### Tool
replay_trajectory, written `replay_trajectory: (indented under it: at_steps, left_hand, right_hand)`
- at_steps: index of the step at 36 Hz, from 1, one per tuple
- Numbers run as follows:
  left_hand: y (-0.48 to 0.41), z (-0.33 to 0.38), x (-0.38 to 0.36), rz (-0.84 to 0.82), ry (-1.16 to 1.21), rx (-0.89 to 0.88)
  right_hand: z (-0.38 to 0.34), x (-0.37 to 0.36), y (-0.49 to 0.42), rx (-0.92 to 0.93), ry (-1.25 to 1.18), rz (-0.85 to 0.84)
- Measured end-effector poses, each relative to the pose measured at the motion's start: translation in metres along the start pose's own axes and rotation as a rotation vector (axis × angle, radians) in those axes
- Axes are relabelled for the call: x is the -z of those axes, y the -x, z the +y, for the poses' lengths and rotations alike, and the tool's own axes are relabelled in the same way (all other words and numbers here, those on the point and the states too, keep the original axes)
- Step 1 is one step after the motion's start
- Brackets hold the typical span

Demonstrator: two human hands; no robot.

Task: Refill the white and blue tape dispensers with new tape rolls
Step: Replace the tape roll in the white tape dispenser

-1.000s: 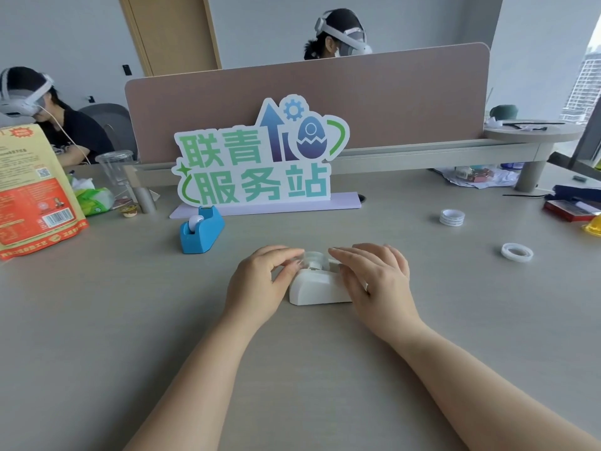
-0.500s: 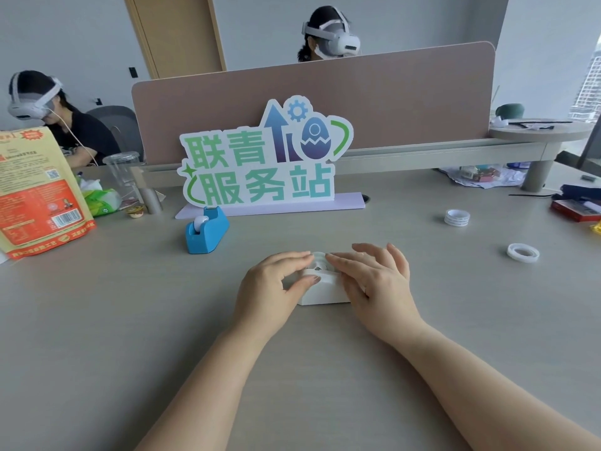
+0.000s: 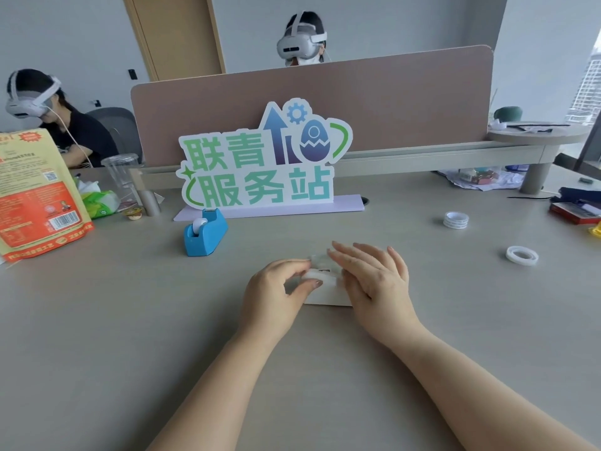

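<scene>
The white tape dispenser [image 3: 328, 292] lies on the grey table between my hands, mostly covered by them. My left hand [image 3: 276, 294] pinches its left end with thumb and fingertips. My right hand [image 3: 374, 278] rests on its right side with fingers stretched over the top, where a clear tape roll [image 3: 320, 257] shows blurred. The blue tape dispenser [image 3: 205, 234] stands to the far left with a small white core in it. A stack of tape rolls [image 3: 456, 220] and a single white roll [image 3: 522, 255] lie to the right.
A green-lettered sign [image 3: 263, 164] stands behind the blue dispenser in front of a pink divider [image 3: 390, 99]. An orange snack bag [image 3: 35, 193] and a clear cup [image 3: 122, 174] are at the left. Red boxes [image 3: 575, 211] sit at the right edge. Two people with headsets sit beyond.
My left thumb and fingers have closed in on the dispenser's left end. My right fingers have slid across its top. The view has shifted slightly.
</scene>
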State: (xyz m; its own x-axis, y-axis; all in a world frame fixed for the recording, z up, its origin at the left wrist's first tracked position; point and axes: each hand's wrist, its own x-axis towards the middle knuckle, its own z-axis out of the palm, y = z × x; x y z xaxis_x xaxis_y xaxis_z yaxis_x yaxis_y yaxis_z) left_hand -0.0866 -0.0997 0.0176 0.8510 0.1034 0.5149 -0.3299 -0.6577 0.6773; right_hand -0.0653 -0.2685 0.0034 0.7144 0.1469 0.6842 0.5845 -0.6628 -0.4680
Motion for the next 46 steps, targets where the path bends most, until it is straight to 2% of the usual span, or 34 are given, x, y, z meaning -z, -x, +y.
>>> replay_trajectory:
  at_steps: [5,12,21,27,32,46]
  left_hand:
    - [-0.0024,-0.0023,-0.0013,0.041,-0.003,-0.072]
    - [-0.0006,0.0010,-0.0057,-0.085,-0.242,-0.243]
    - [-0.0008,-0.0037,0.0007,-0.006,-0.235,-0.175]
    - [0.0008,-0.0012,-0.0022,-0.058,-0.263,-0.204]
    - [0.0002,-0.0013,-0.0002,-0.033,-0.259,-0.144]
    - [0.0014,0.0026,-0.0015,-0.030,-0.234,-0.132]
  right_hand:
    - [0.0055,0.0075,-0.0037,-0.125,-0.040,0.065]
    - [0.0020,0.0040,-0.0027,-0.123,-0.020,0.058]
    - [0.0019,0.0053,-0.0026,-0.121,-0.005,0.059]
    - [0.0014,0.0057,-0.0019,-0.126,-0.023,0.040]
    - [0.0019,0.0055,-0.0027,-0.129,-0.007,0.029]
    - [0.0017,0.0052,-0.0034,-0.109,0.008,0.031]
